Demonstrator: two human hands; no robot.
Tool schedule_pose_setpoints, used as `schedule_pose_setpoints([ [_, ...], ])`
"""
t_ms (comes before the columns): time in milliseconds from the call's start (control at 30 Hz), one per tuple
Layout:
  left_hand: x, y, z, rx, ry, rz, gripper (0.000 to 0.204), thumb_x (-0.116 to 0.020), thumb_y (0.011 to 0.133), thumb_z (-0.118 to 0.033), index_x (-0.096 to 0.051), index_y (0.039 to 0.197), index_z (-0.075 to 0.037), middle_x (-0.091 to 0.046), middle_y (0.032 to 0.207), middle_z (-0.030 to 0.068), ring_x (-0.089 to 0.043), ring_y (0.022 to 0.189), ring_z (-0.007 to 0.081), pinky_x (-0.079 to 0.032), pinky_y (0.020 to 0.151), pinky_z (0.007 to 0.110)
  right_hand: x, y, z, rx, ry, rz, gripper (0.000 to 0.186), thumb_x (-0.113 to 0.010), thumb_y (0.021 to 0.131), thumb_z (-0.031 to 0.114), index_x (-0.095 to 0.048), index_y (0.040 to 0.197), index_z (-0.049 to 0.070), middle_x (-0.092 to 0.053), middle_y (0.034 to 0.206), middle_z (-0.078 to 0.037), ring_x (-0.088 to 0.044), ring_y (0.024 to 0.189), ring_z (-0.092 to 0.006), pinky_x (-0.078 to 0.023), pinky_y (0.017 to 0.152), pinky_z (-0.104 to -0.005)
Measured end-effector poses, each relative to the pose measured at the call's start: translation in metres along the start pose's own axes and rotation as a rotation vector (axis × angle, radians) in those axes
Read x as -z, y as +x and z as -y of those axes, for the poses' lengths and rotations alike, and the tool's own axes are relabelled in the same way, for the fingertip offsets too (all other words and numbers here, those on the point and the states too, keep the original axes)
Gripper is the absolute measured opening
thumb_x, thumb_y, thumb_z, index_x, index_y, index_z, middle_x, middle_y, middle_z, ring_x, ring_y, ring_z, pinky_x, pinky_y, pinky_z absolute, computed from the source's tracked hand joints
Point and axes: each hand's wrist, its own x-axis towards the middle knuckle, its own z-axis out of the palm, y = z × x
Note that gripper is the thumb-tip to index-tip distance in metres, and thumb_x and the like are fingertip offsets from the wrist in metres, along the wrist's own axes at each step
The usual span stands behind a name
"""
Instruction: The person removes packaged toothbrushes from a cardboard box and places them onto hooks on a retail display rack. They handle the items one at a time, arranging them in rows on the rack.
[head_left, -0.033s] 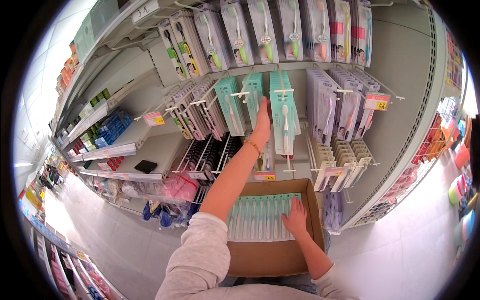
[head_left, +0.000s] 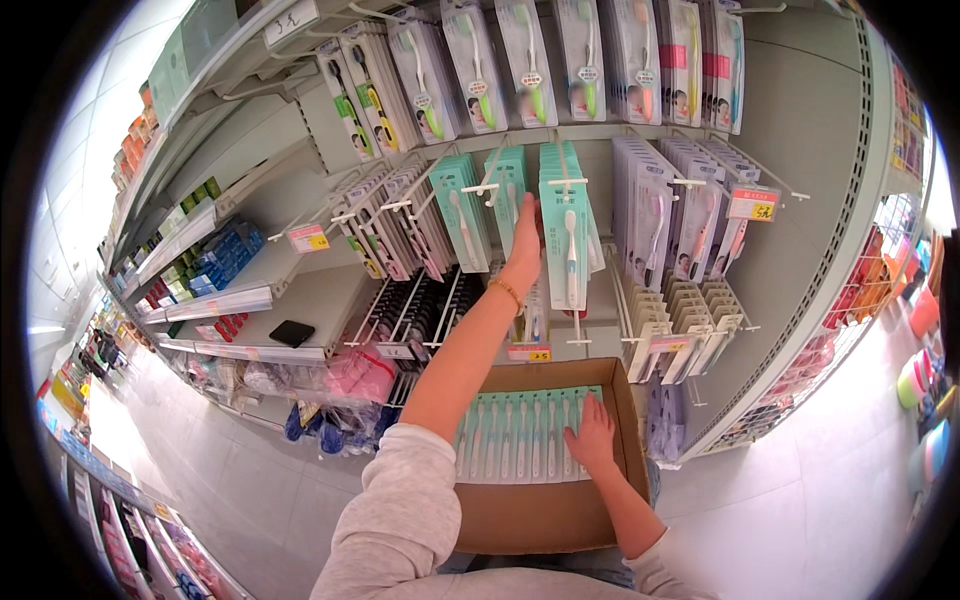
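My left hand [head_left: 523, 240], with a beaded bracelet at the wrist, reaches up among teal-backed toothbrush packs on hooks. It lies between the middle toothbrush packs [head_left: 508, 185] and the right-hand toothbrush packs [head_left: 565, 235], close against both. Most of its fingers are hidden, so its grip does not show. Lower down, my right hand [head_left: 591, 432] rests on the right end of a row of toothbrush packs [head_left: 520, 440], fingers stretched toward their top edge and thumb apart. That row lies in an open brown cardboard box [head_left: 530, 520] in front of me.
More toothbrush packs [head_left: 530, 65] hang above, with purple-edged packs [head_left: 640, 200] to the right. Hook ends with price tags [head_left: 755, 205] jut toward me. A black phone [head_left: 292, 333] lies on the left shelf. The shelf unit's side panel [head_left: 800, 230] stands at the right.
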Motion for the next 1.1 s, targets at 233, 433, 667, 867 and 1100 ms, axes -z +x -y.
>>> schedule_pose_setpoints([
  [233,0.005,0.012,0.007,0.040,-0.102,0.042,0.057,-0.031,0.097,-0.049,-0.039,0.134,-0.006,-0.048,0.128,0.0092,-0.048,0.115,0.0227,-0.041,0.097,0.037,-0.002,0.000,-0.007,0.007,0.003,-0.024,0.084,-0.066,0.073,0.023,-0.022,0.141,0.000,-0.037,0.138,-0.023,-0.034,0.129,-0.0374,-0.028,0.103,-0.0536],
  [433,0.006,0.009,0.008,0.002,-0.057,0.017,0.064,-0.036,0.091,-0.062,-0.055,0.118,-0.007,-0.058,0.112,0.0040,-0.051,0.103,0.0166,-0.039,0.091,0.031,-0.004,-0.003,-0.009,0.030,-0.005,-0.042,0.081,-0.066,0.072,0.024,-0.027,0.139,-0.001,-0.041,0.134,-0.024,-0.038,0.125,-0.0394,-0.030,0.102,-0.0515],
  [667,0.000,-0.021,-0.003,0.055,-0.135,0.141,0.070,-0.037,0.090,-0.063,-0.047,0.130,-0.006,-0.053,0.125,0.0056,-0.047,0.114,0.0195,-0.034,0.100,0.034,0.002,-0.003,-0.006,0.026,0.019,-0.047,0.076,-0.066,0.074,0.023,-0.030,0.137,-0.001,-0.043,0.133,-0.023,-0.040,0.124,-0.0384,-0.031,0.102,-0.0507],
  [867,0.008,-0.055,0.006,0.196,-0.153,0.276,0.065,-0.046,0.091,-0.055,-0.039,0.136,-0.009,-0.047,0.131,0.0041,-0.044,0.120,0.0182,-0.034,0.102,0.036,0.004,-0.002,-0.007,0.068,0.094,-0.083,0.071,-0.065,0.076,0.022,-0.032,0.135,0.000,-0.042,0.132,-0.022,-0.037,0.126,-0.0377,-0.030,0.102,-0.0511],
  [1100,0.009,-0.066,0.025,0.194,0.080,0.235,0.055,-0.059,0.090,-0.026,-0.035,0.135,-0.005,-0.046,0.131,0.0085,-0.048,0.117,0.0215,-0.041,0.098,0.038,0.015,0.000,0.008,0.196,0.151,-0.345,0.061,-0.065,0.076,0.011,-0.040,0.130,-0.001,-0.047,0.126,-0.024,-0.042,0.120,-0.0405,-0.033,0.100,-0.0481],
])
